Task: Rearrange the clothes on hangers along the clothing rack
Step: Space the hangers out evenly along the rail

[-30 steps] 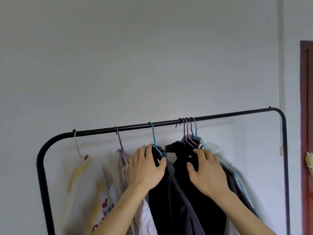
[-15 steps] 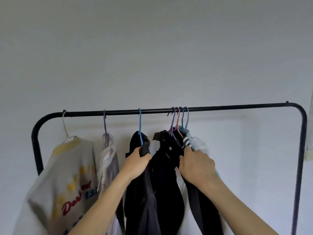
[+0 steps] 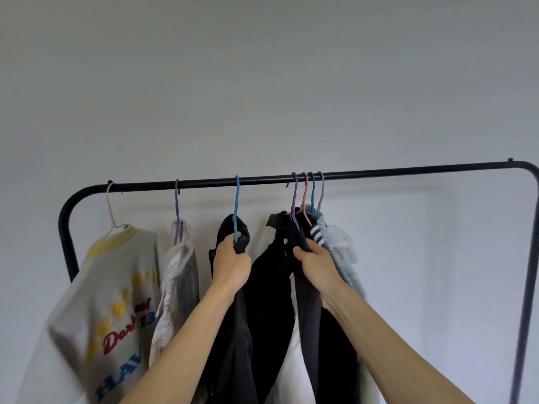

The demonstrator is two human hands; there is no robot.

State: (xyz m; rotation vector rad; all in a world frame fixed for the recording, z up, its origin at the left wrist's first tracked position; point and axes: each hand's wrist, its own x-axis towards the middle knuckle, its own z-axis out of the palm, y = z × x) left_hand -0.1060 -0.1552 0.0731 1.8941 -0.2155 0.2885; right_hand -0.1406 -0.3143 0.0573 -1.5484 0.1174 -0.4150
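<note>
A black clothing rack (image 3: 408, 172) carries several hangers. At its left hangs a cream printed T-shirt (image 3: 102, 301), then a striped pale shirt (image 3: 178, 275) on a purple hanger. My left hand (image 3: 232, 265) grips the neck of a dark garment (image 3: 233, 345) at the base of its blue hanger (image 3: 236, 205). My right hand (image 3: 316, 265) grips the black garment (image 3: 277, 287) at the left of a tight bunch of several hangers (image 3: 307, 193). Behind that hand hang a striped collar (image 3: 318, 236) and a pale blue shirt (image 3: 342, 249).
A plain white wall stands behind the rack. The rail's right stretch, from the bunch to the right upright (image 3: 528, 287), carries no hangers. The left upright (image 3: 66, 246) curves down beside the T-shirt.
The view has levelled and the rack sits more centred. My left hand closed round the blue hanger's base; my right hand closed on the black garment. Both garments stay on the rail.
</note>
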